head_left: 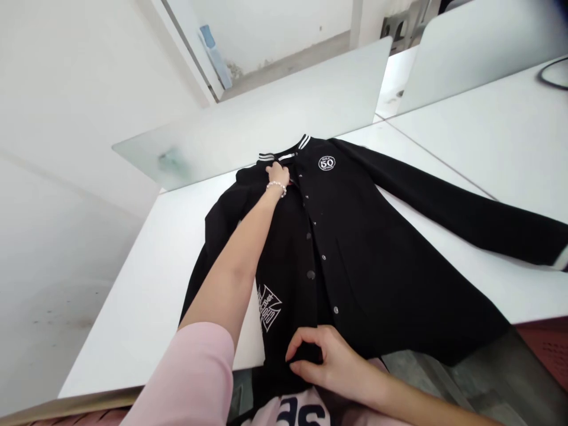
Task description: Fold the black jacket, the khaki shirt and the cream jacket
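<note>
A black button-front jacket point(355, 248) with white-striped collar, a round "50" badge and a cross print lies front up on the white table point(146, 296). One sleeve stretches out to the right; its hem hangs over the near edge. My left hand point(277, 174), with a bead bracelet on the wrist, reaches far forward and grips the jacket at the collar. My right hand point(326, 358) is close to me, its fingers curled in a pinch on the bottom hem at the button line.
A frosted glass divider point(266, 124) stands along the table's far edge. A second white desk point(497, 130) adjoins on the right, with a black cable point(552, 74) at its far corner. The floor lies beyond the table's left edge.
</note>
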A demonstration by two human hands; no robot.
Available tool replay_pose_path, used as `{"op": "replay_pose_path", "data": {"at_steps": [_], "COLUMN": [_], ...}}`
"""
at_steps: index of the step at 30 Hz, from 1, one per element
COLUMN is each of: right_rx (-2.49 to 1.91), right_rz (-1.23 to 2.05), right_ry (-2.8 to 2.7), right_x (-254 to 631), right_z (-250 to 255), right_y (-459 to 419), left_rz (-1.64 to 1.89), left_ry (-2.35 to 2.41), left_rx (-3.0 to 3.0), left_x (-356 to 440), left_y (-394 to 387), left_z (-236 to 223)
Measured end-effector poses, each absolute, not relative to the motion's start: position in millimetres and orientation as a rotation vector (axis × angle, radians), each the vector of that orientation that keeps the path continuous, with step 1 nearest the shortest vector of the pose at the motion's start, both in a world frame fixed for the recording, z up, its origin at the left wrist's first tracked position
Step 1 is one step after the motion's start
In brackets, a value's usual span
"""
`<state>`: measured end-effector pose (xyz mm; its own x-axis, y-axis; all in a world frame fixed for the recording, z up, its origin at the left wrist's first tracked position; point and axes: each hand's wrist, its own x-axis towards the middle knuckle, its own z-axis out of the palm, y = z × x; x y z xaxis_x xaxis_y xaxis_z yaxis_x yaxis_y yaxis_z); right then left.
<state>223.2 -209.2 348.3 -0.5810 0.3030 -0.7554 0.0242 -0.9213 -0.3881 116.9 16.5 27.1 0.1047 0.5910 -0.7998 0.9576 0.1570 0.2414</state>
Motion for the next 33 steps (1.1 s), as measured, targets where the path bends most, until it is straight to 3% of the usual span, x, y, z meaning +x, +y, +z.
{"op": "replay_pose_path", "data": {"at_steps": [9, 13, 18, 33], "right_rx": [-1.267, -1.211, -1.238, -1.266], "right_rz": [2.741, 2.749, 2.523, 2.63], "right_ry": [-0.588, -0.737, -0.806, -0.656], "right_x": [232.2, 234.2, 235.4, 237.1], "right_z": [348.7, 356.6, 363.3, 349.9], "right_y": [-210.5, -213.3, -215.5, -206.8], "left_rz": [-0.627, -0.77, -0.816, -0.791], "left_ry": [1.386, 1.346, 1.305, 1.248], "left_rx": [1.801, 1.745, 1.795, 1.856], "left_x": [116.7, 113.3, 112.8, 95.3], "left_y": [-23.6, -16.0, -6.1, 32.3], "left_z": [36.8, 24.9, 14.3, -12.4]}}
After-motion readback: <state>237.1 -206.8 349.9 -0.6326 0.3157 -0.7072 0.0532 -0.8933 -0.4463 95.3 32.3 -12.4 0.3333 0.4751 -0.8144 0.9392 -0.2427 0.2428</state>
